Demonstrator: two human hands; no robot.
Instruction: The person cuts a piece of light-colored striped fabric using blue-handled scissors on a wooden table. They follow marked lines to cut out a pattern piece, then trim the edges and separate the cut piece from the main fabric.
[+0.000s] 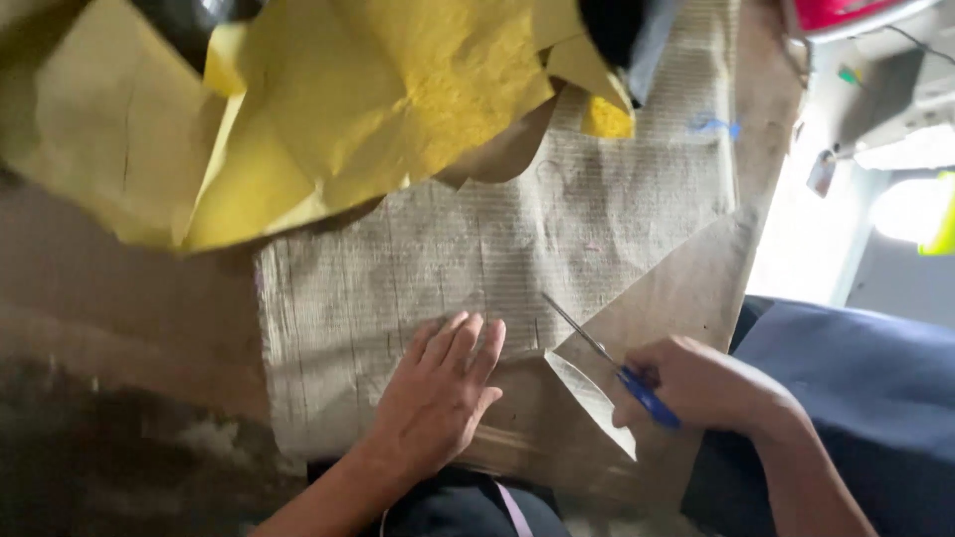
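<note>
We see the left hand (438, 393) flat, fingers spread, pressing the brown paper sheet (477, 268) near its lower edge. The right hand (701, 383) is closed round blue-handled scissors (607, 360), blades at a cut edge where a flap (594, 398) curls up. Yellow paper (338, 109) overlaps the sheet's top edge. Bare sheet lies open between it and the hands.

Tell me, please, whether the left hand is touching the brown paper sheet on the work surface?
Touching. The head view shows the left hand lying flat, palm down, fingers spread, on the brown paper sheet, with no gap visible.
</note>
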